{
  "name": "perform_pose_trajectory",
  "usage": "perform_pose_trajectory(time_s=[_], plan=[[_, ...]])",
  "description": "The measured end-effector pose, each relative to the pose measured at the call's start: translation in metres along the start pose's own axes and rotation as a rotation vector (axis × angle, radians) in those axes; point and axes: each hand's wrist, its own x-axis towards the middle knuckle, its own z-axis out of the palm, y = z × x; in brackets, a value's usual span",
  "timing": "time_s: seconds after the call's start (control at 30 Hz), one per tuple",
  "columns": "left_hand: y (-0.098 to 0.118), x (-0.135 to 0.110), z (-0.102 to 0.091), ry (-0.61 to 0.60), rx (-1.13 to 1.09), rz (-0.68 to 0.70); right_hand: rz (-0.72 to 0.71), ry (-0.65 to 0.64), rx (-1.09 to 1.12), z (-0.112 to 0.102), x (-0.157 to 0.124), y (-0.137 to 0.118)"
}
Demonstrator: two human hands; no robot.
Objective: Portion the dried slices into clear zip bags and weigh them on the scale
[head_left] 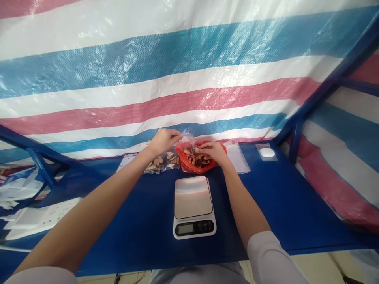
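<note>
At the back of the table, my left hand (166,140) has its fingers closed on the edge of a clear plastic bag (188,139). My right hand (215,152) reaches over an open red plastic bag (189,167), its fingers pinched on a brown dried slice. Many such dried slices (199,161) fill the red bag. Left of it, clear bags of dried slices (156,163) lie side by side below my left wrist. A white kitchen scale (194,197) with a metal top stands in front of the red bag, and nothing lies on its plate.
Flat clear bags (238,157) lie to the right of the red bag. Farther right is a white round object (267,152) on a small clear bag. A phone (126,161) lies at the back left, and a white power strip (44,217) at the left. Blue frame bars (296,138) flank the table (251,197).
</note>
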Motion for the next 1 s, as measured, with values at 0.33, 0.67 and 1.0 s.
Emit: perform_pose_trajectory(time_s=[0.33,0.67,1.0], plan=[[-0.0027,0.0022,-0.0032,0.002,-0.019,-0.015,0.135,0.033,0.134,0.0,-0.0011,-0.0027],[-0.0075,0.0057,-0.0099,0.015,-0.039,0.003,0.054,0.099,0.013,0.0023,0.005,0.0058],[-0.002,0.0044,-0.001,-0.013,0.0,0.023,0.005,0.098,-0.095,0.003,0.0012,0.0006]])
